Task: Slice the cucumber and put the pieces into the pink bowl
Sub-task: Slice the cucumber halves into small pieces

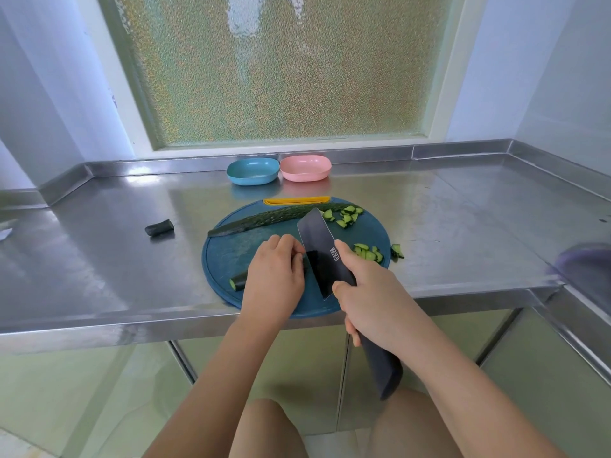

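Head: pink bowl (305, 175) on steel counter (115, 259); frosted window (281, 77) behind.

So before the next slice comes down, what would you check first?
1. Left hand holds the cucumber piece down on the cutting board: ok.
2. Right hand grips the knife firmly: ok.
3. Left fingertips clear of the blade: cannot tell; they sit right beside it.
4. Pink bowl ready for pieces: ok; it stands behind the board with nothing visible inside.
5. All slices on the board: not ok; one stray slice lies just past the right rim, on the counter.
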The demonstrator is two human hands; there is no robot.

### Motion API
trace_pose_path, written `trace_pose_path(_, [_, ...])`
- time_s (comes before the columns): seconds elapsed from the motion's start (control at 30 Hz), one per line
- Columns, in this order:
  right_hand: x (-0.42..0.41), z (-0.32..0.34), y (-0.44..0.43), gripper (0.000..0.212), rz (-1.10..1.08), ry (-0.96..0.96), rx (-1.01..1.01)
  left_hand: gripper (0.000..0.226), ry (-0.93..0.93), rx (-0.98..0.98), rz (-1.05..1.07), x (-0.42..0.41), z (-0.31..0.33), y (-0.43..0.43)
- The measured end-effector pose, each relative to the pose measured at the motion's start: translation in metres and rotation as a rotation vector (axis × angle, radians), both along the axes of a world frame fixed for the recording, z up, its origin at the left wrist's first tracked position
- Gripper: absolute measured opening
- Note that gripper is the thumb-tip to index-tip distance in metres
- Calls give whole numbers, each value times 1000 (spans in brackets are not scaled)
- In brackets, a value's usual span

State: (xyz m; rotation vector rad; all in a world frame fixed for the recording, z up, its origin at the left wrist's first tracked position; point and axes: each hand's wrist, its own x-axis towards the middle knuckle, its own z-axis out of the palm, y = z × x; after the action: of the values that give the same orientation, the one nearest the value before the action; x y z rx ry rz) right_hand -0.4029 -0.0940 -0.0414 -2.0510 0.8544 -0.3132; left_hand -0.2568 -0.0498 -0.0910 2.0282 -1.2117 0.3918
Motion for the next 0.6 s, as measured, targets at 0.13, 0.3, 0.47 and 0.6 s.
trace_pose_path(0.13, [0, -1, 1, 66, 14, 21, -14, 7, 2, -6, -11, 0, 0, 0])
trace_pose_path(0.3, [2, 0, 1, 67, 25, 45, -36, 7, -1, -7, -15, 0, 0, 1])
trace_pose_path(0.47, [3, -1, -1, 68, 24, 54, -30, 7, 4, -10, -22, 0, 0, 0])
trace_pose_path(0.6, [10, -1, 2, 69, 27, 105, -53, 7, -8, -11, -29, 0, -1, 0])
